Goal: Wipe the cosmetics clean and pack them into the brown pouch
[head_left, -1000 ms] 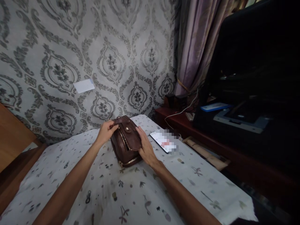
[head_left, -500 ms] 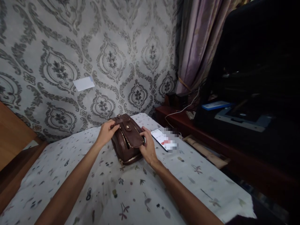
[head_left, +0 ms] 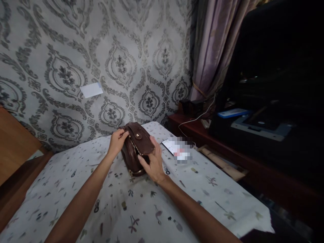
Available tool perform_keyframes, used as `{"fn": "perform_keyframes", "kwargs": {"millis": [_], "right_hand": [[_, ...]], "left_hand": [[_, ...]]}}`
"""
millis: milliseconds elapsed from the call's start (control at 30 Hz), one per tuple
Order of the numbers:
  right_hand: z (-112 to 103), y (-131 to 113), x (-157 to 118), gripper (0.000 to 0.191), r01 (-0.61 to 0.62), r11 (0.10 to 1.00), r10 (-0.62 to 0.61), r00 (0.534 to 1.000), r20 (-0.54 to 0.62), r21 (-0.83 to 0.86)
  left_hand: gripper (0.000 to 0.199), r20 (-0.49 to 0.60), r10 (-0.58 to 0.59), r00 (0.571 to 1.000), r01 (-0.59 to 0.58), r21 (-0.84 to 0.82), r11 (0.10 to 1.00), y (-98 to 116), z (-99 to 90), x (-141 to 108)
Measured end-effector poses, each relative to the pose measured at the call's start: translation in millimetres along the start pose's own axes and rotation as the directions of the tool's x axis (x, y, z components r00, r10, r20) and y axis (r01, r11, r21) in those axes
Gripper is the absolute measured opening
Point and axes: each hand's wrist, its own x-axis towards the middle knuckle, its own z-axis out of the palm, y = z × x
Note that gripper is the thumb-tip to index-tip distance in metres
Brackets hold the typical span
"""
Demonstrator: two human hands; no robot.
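Observation:
A brown leather handbag [head_left: 133, 162] with a flap, a round clasp and gold zips rests on the patterned white cloth [head_left: 131, 209]. Its top zip is partly undone, leaving a dark gap along the left side of the flap. My left hand [head_left: 117, 143] is closed on the far left edge of the bag by the zip; whether a zip pull is in the pinch is hidden. With the thumb at the gap and the fingers along the right side, my right hand [head_left: 155, 163] grips the near right part of the bag. The bag's inside is too dark to make out.
A lit phone [head_left: 174, 148], partly blurred out, lies right of the bag. Beyond it stands a dark red cabinet [head_left: 187, 126] with a white cable [head_left: 197, 118]. Patterned wallpaper [head_left: 121, 67] rises behind, and a wooden board [head_left: 17, 145] is at the left.
My right thumb has moved left over the bag's front to the zip gap, and that hand now reaches further round the bag. My left hand stays at the far zip edge.

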Motion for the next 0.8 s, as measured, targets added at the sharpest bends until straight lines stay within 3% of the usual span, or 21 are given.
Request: {"fn": "perform_keyframes", "kwargs": {"millis": [167,433,800], "right_hand": [[6.7,-2.5,-3.2,0.043,0.032,0.990,-0.029,0.999,0.023,-0.139],[28.0,-14.1,3.3,0.073,-0.137,0.982,0.122,0.985,-0.118,-0.126],[26.9,-14.2,4.0,0.069,-0.113,0.987,0.097,0.987,-0.130,-0.117]], "left_hand": [[0.034,-0.013,-0.005,1.000,0.005,-0.009,1.000,-0.3,1.5,-0.1],[0.034,-0.040,0.006,0.999,-0.006,0.005,1.000,-2.4,6.3,-4.4],[0.034,-0.080,0.034,0.996,-0.030,0.053,0.998,4.8,5.9,-3.8]]}}
